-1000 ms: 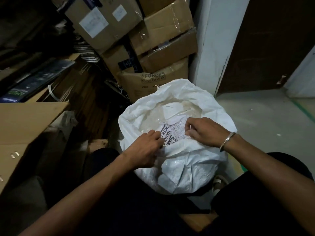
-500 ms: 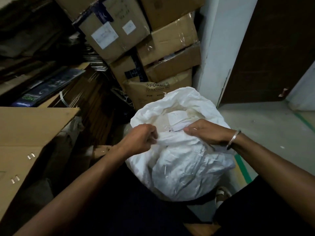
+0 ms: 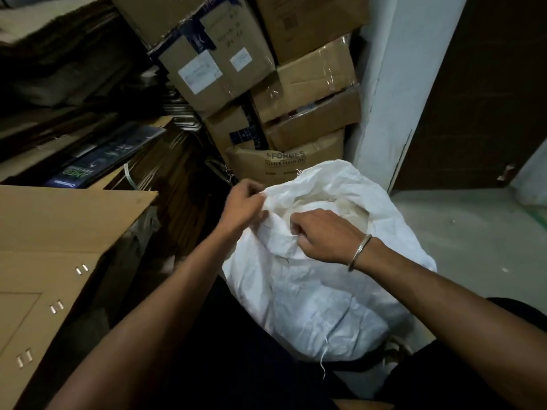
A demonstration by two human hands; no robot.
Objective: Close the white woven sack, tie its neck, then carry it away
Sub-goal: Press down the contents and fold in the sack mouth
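The white sack (image 3: 310, 297) stands on the floor right in front of the person, its mouth not yet closed. The left hand (image 3: 242, 205) grips the far-left edge of the rim with its fingers curled round the cloth. The right hand (image 3: 322, 235) (a metal bangle (image 3: 359, 253) on its wrist) pinches a fold of the near rim. Stacked boxes (image 3: 307, 84) crowd in just behind the sack, and a white pillar (image 3: 393, 99) rises beside them. A flat cardboard sheet (image 3: 59, 232) juts in on the left, its edge apart from the sack. Bare floor (image 3: 473, 247) lies open on the right.
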